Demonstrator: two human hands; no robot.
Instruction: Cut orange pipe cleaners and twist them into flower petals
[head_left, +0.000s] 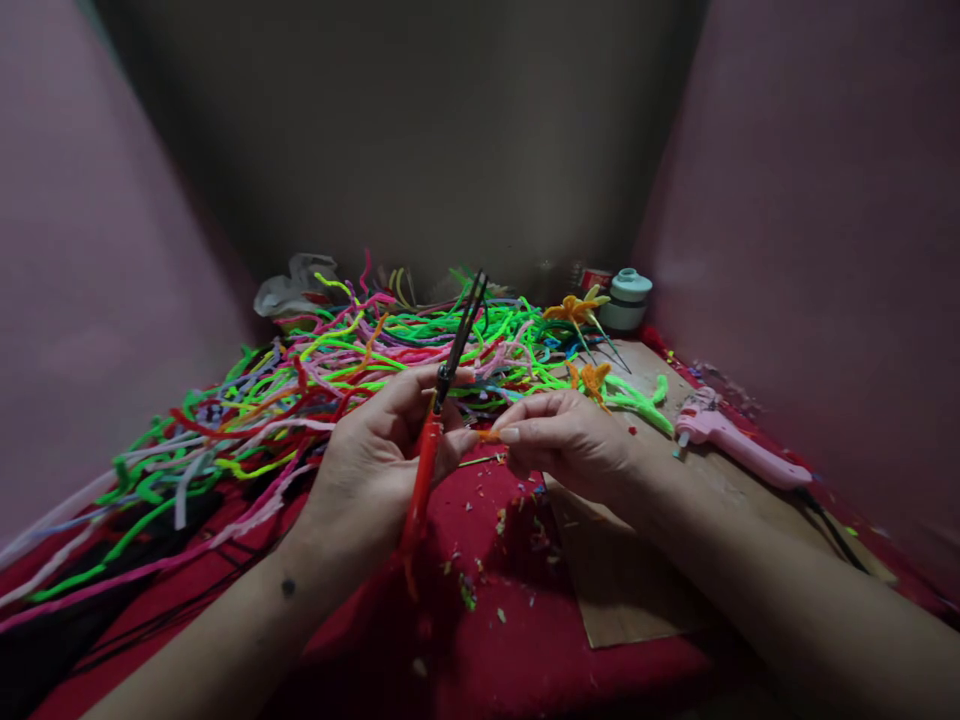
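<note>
My left hand (375, 460) is closed around red-handled pliers (426, 460), whose long, slim dark jaws point up and away. Between its thumb and fingertip and those of my right hand (566, 435) runs a short piece of orange pipe cleaner (489, 436). The right hand is pinched on that piece's right end. Just below the fingers, a thin stem (480, 461) lies over the red cloth (480, 530). Beyond my right hand is an orange pipe-cleaner flower (591, 382), with bright green pieces (637, 400) beside it.
Many coloured pipe cleaners (420, 350) are heaped at the back and left. On the right, a pink glue gun (739, 440) rests on a cardboard sheet (622, 590). Behind are another orange flower (576, 308), a pale jar (628, 298) and a plastic bag (292, 290). Walls enclose three sides.
</note>
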